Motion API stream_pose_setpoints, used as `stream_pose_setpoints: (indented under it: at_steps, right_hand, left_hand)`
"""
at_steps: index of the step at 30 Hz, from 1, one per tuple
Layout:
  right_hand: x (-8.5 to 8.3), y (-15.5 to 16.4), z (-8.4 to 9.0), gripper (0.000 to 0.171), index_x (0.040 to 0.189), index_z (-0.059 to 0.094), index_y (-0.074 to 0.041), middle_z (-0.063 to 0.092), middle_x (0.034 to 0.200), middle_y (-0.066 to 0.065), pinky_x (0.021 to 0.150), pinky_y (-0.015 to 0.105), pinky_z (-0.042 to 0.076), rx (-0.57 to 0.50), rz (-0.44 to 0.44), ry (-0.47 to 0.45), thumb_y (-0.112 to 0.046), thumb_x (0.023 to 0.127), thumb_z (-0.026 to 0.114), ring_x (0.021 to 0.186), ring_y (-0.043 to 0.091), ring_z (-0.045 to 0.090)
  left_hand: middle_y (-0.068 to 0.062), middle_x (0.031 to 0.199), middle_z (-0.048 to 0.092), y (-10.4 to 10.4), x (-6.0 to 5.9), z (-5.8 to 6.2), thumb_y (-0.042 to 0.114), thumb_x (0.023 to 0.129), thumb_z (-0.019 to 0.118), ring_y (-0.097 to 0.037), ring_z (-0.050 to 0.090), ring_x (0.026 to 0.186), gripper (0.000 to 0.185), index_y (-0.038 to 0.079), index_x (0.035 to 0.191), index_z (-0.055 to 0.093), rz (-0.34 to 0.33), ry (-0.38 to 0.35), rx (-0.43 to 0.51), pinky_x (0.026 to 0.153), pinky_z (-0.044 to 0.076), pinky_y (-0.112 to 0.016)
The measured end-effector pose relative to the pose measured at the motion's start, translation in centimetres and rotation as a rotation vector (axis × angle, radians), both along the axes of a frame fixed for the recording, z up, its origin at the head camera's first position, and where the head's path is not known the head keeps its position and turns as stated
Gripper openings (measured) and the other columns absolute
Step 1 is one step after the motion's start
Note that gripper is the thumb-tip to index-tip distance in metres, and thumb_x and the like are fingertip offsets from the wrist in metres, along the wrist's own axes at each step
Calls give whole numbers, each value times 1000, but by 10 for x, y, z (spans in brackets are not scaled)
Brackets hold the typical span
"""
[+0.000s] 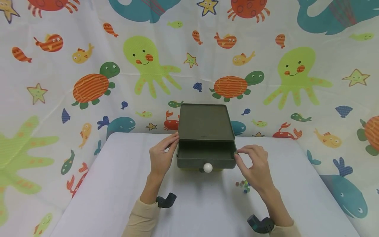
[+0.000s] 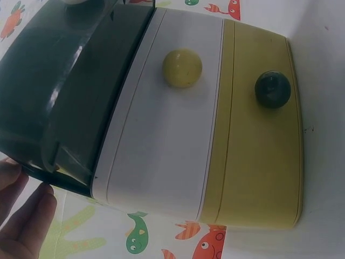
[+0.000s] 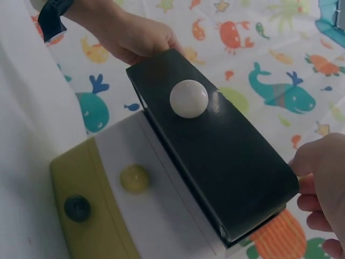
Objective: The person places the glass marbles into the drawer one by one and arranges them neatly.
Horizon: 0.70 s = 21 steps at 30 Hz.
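Note:
A three-tier box with small drawers stands mid-table, its dark green top drawer point(image 1: 195, 163) pulled out and showing a dark inside. A white knob point(image 1: 208, 168) sits on that drawer's front. My left hand point(image 1: 161, 158) touches the left side of the top tier with nearly straight fingers. At the drawer's right edge, my right hand point(image 1: 257, 166) pinches a small dark greenish marble between thumb and index finger, largely covered by the fingertips. In the right wrist view the fingers point(image 3: 310, 186) are right at the drawer's corner. Several marbles point(image 1: 245, 190) lie on the table below the right hand.
Under the green tier are a white drawer point(image 2: 161, 124) with a yellow knob point(image 2: 182, 68) and a yellow drawer point(image 2: 259, 162) with a dark green knob point(image 2: 272, 89). The white table point(image 1: 124, 171) meets a sea-animal patterned cloth point(image 1: 183, 75) behind the box.

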State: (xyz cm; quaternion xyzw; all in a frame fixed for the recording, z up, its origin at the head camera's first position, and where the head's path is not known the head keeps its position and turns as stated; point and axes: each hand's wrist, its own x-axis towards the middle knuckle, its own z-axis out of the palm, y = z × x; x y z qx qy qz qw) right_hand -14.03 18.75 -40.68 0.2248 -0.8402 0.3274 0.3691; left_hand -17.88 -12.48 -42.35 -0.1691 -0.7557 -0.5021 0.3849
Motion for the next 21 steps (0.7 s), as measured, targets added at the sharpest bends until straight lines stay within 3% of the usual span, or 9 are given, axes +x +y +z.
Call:
stream_pose_setpoints:
  at_steps: [21]
  right_hand:
    - [2, -1, 1, 25, 100, 73, -1, 68, 102, 11, 92, 43, 44, -9, 7, -3, 0, 76, 83, 101, 24, 58]
  left_hand:
    - [-12, 115, 76, 1, 0, 1, 7, 91, 72, -26, 74, 105, 19, 1, 109, 77, -10, 16, 1, 91, 56, -14]
